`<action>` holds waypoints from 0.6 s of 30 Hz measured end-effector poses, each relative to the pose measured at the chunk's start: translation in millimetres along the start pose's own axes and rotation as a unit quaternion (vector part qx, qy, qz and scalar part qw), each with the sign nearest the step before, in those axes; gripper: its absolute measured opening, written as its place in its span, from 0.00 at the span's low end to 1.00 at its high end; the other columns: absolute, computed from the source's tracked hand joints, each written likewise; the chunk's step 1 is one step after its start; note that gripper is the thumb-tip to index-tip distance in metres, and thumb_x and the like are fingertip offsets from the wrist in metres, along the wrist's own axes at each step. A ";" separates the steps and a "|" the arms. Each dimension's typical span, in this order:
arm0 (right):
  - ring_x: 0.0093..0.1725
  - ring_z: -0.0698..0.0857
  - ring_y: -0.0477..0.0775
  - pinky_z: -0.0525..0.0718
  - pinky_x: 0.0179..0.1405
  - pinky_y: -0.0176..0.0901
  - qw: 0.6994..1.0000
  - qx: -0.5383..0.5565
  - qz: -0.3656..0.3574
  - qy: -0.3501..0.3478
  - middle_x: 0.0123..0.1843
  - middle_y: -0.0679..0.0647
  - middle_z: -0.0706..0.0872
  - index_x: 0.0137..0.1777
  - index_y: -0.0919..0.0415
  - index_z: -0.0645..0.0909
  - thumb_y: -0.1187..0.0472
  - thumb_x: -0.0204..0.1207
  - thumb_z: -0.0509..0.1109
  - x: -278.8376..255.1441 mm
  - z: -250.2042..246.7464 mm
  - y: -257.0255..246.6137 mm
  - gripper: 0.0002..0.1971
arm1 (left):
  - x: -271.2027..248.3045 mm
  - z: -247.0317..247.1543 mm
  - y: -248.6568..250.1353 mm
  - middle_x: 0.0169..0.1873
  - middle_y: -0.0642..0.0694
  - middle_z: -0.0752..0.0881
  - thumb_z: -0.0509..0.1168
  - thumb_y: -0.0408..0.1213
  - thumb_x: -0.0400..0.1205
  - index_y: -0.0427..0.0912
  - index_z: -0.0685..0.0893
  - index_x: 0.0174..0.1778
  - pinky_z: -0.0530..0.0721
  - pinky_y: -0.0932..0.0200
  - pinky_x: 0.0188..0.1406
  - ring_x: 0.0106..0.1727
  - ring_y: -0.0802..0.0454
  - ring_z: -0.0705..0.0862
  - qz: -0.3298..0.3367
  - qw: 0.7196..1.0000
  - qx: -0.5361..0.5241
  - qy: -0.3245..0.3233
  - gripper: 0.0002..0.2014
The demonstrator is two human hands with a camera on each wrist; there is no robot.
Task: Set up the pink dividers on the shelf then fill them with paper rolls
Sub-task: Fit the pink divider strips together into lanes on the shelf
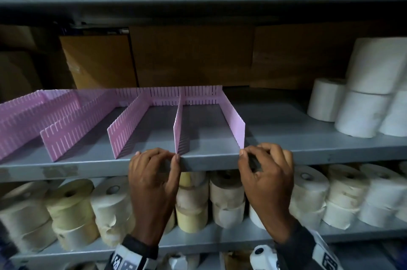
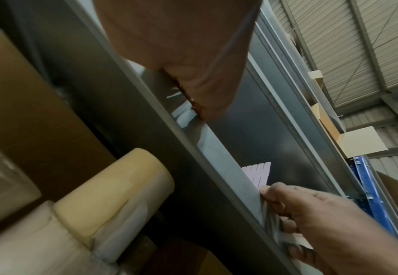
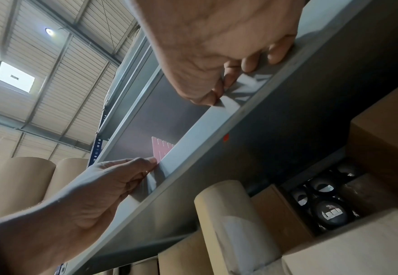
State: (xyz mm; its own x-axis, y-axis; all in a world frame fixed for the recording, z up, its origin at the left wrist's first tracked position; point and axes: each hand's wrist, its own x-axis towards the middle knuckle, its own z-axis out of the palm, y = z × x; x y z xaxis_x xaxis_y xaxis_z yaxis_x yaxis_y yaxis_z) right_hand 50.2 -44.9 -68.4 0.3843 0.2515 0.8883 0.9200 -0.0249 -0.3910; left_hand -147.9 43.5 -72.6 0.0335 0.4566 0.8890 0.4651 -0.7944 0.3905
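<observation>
Left hand [image 1: 154, 172] pinches the near end of one pink divider [image 1: 178, 124] at the shelf's front lip [image 1: 209, 162]; right hand [image 1: 265, 171] pinches the next divider's [image 1: 234, 118] near end, at the lip; both upright, running back to the slotted rear strip [image 1: 187, 93]; white paper rolls [image 1: 361, 113] far right on the shelf.

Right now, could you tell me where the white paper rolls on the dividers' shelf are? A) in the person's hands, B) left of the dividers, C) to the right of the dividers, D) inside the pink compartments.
C: the white paper rolls stand right of the pink dividers, whose compartments hold nothing.
</observation>
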 end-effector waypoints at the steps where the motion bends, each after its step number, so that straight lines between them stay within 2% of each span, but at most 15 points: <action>1: 0.46 0.75 0.51 0.72 0.41 0.42 1.000 0.000 -0.001 -0.002 0.46 0.49 0.83 0.46 0.54 0.90 0.53 0.78 0.71 0.1 -0.8 0.3 0.08 | -0.5 0.6 0.3 0.43 0.47 0.88 0.70 0.40 0.83 0.40 0.88 0.41 0.77 0.40 0.69 0.45 0.46 0.83 0.000 1.000 0.001 0.005 0.09; 8: 0.48 0.77 0.53 0.76 0.42 0.45 1.000 0.004 0.001 -0.023 0.48 0.51 0.84 0.48 0.56 0.91 0.55 0.79 0.72 0.1 -3.4 1.4 0.08 | -1.1 4.0 -0.3 0.43 0.49 0.86 0.70 0.39 0.84 0.42 0.86 0.42 0.77 0.37 0.67 0.47 0.46 0.82 -0.001 1.000 0.014 0.001 0.06; 13: 0.51 0.77 0.51 0.81 0.45 0.49 0.999 0.001 0.012 -0.039 0.52 0.48 0.83 0.50 0.53 0.89 0.53 0.80 0.71 -2.9 -6.6 -0.2 0.07 | -3.8 5.3 -3.5 0.44 0.47 0.85 0.70 0.39 0.85 0.41 0.84 0.44 0.78 0.34 0.63 0.47 0.46 0.80 0.003 1.000 0.014 0.001 0.06; 15: 0.53 0.79 0.52 0.83 0.48 0.51 0.998 0.004 0.021 -0.058 0.55 0.48 0.82 0.53 0.53 0.88 0.54 0.79 0.71 -4.2 -11.1 -1.9 0.07 | -5.3 4.6 -2.0 0.45 0.45 0.86 0.70 0.38 0.84 0.39 0.86 0.44 0.78 0.31 0.66 0.48 0.43 0.82 -0.001 1.000 0.016 -0.005 0.06; 18: 0.59 0.82 0.52 0.85 0.55 0.51 0.992 0.026 0.029 -0.121 0.61 0.48 0.82 0.60 0.55 0.86 0.55 0.77 0.74 -6.7 -22.8 -4.9 0.12 | -5.3 -1.4 -1.1 0.46 0.42 0.88 0.69 0.37 0.84 0.38 0.87 0.46 0.73 0.35 0.76 0.50 0.38 0.86 -0.011 1.000 -0.004 -0.018 0.07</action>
State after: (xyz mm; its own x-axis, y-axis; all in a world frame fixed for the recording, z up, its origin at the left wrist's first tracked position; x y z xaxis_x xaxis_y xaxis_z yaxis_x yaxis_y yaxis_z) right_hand 44.8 -68.5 -67.0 0.4007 0.4762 0.7827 0.8895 0.0025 -0.4569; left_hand -149.9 41.4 -77.5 0.0544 0.4876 0.8714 0.4594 -0.7870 0.4118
